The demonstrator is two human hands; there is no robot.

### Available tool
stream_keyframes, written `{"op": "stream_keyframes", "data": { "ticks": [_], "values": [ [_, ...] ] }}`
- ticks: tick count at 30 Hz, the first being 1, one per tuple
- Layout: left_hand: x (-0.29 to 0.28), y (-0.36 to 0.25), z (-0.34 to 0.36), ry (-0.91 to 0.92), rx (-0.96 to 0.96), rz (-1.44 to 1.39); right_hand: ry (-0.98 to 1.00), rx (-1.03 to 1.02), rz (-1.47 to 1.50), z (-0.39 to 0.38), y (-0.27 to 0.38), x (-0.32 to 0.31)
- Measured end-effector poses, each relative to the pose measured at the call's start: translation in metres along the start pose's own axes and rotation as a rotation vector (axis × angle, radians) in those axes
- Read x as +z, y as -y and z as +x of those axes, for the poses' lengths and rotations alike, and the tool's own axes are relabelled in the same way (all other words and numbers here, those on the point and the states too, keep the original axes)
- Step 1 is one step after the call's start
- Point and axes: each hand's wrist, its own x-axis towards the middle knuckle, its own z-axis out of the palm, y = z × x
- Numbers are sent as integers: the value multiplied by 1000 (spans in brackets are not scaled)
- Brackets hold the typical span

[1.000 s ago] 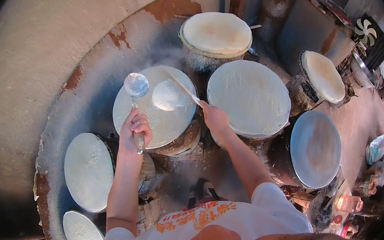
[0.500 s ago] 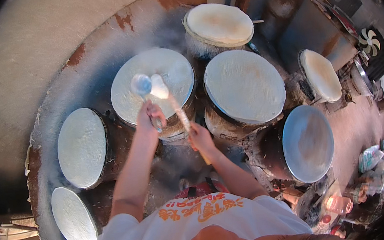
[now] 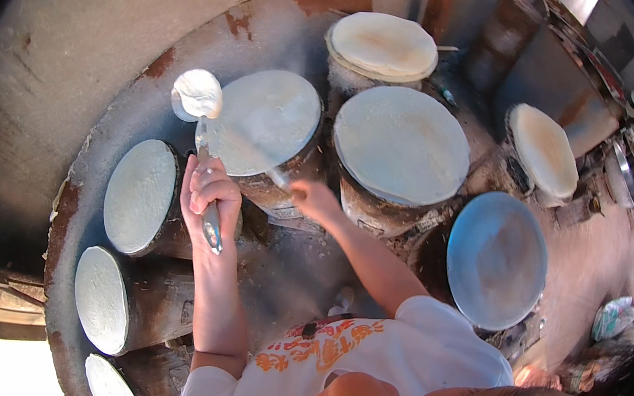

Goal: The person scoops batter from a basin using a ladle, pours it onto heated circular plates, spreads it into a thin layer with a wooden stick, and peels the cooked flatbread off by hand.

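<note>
My left hand [image 3: 210,192] is closed round the handle of a metal ladle [image 3: 202,137]. White batter [image 3: 201,93] fills its bowl, which is raised above the left edge of a round griddle [image 3: 262,113] coated in white. My right hand [image 3: 315,200] grips a stick-handled spreader [image 3: 278,177] at that griddle's near edge. Motion smears the spreader's far end, so its shape cannot be made out. To the right of my right hand is another round griddle [image 3: 402,147] covered by a pale sheet.
Several white-coated griddles on drum stoves curve down the left, one being this griddle [image 3: 142,197]. A bare bluish griddle [image 3: 497,258] stands at right. Pale round flatbreads [image 3: 383,43] are stacked at the back; another flatbread [image 3: 543,150] rests at far right. A curved wall [image 3: 77,77] closes the left.
My left hand has lifted the ladle up and leftward off the middle griddle, and batter now shows in its bowl. The spreader has parted from the ladle and blurs. The view has shifted slightly.
</note>
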Motion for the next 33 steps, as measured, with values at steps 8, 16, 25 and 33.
{"op": "stream_keyframes", "data": {
  "ticks": [8, 16, 25, 33],
  "values": [
    [-50, 145, -93, -23, -608, -25, -525, 264, 493, -291, -79, -60],
    [-268, 321, -69, -718, -1252, -192, -1523, 385, 688, -500, -160, -156],
    [-387, 398, -74, -815, -1320, 563, -1668, 493, 653, -504, -193, -118],
    [-401, 415, -1, -469, -1449, 1166, -1716, 546, -94, -468, -198, -171]
  ]
}}
